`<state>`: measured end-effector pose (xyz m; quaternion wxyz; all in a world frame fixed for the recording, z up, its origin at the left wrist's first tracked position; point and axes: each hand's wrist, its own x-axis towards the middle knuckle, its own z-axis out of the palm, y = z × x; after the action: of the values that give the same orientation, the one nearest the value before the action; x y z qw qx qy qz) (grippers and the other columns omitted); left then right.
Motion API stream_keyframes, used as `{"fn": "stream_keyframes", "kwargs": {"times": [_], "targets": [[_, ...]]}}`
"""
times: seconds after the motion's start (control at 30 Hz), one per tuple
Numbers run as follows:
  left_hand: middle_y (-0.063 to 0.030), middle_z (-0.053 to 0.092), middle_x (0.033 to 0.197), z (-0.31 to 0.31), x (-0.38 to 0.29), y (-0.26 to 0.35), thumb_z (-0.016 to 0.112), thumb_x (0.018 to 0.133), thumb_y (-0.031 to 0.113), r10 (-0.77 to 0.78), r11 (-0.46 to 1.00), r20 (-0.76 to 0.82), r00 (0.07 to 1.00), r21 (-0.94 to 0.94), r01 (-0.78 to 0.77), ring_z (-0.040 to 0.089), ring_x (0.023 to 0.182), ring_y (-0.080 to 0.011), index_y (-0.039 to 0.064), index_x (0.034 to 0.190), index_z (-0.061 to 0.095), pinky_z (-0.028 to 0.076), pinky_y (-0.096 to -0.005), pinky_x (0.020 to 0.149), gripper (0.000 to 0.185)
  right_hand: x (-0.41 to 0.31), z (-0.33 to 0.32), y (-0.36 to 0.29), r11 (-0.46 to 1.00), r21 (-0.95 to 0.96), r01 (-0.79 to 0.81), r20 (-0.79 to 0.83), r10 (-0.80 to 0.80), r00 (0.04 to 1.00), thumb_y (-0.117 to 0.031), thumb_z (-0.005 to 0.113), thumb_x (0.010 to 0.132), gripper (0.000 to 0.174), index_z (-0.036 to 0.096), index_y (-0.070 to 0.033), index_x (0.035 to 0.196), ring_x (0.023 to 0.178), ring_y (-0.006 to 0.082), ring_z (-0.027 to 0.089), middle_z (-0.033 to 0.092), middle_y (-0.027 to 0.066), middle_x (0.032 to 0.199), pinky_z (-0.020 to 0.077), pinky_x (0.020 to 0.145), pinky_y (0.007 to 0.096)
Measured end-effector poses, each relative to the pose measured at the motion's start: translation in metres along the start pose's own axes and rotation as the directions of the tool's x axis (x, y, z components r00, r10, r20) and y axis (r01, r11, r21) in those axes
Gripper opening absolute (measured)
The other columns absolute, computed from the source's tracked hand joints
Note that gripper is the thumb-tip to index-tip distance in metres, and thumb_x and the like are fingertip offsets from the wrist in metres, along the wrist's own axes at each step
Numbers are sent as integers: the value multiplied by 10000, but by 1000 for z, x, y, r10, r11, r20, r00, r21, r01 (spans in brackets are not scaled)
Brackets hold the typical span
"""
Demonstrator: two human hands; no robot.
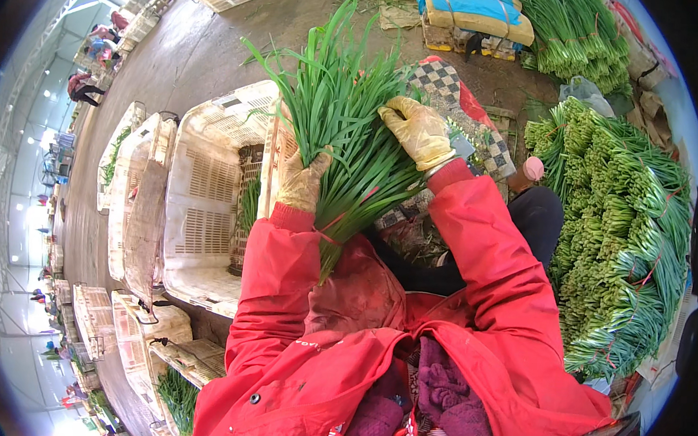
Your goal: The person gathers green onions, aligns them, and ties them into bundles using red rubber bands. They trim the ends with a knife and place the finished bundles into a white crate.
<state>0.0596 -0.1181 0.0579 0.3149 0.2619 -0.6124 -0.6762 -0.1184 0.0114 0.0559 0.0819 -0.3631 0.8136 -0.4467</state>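
Observation:
A leafy bunch of green chives (pixel 352 159) spreads out over my lap, its leaf tips pointing away from me. My left hand (pixel 305 180), in a stained, pale yellow glove, grips leaves on the left side of the bunch. My right hand (pixel 418 133), gloved the same way, has its fingers curled at the bunch's right edge. Whether leaves are pinched in those fingers is hidden. A thin pink-red tie (pixel 332 224) crosses the bunch's lower part near my left sleeve.
A large white plastic crate (pixel 205 193) stands at my left, with more crates (pixel 140 201) beyond it. Tied green bundles (pixel 608 243) are stacked at my right. Ahead lie a checkered cloth (pixel 442 84) and a blue-and-tan padded bundle (pixel 478 14). Several people work far left.

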Motion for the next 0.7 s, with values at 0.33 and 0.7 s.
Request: {"fn": "stream_keyframes", "kwargs": {"times": [0.33, 0.7], "targets": [[-51, 611, 1107, -2, 6, -2, 656, 819, -97, -19, 997, 38, 999, -79, 22, 604, 950, -124, 25, 1343, 367, 505, -265, 877, 610, 18, -18, 51, 778, 543, -317, 19, 365, 931, -244, 587, 855, 219, 709, -68, 902, 638, 219, 613, 665, 59, 685, 482, 665, 307], [-33, 586, 1166, 2, 4, -2, 687, 820, -45, -1, 992, 48, 999, 123, -5, 576, 1018, -121, 22, 1440, 281, 479, -251, 908, 744, -20, -7, 9, 929, 157, 334, -49, -330, 943, -190, 641, 858, 321, 627, -77, 1158, 955, 285, 625, 659, 138, 1003, 489, 829, 362]]}}
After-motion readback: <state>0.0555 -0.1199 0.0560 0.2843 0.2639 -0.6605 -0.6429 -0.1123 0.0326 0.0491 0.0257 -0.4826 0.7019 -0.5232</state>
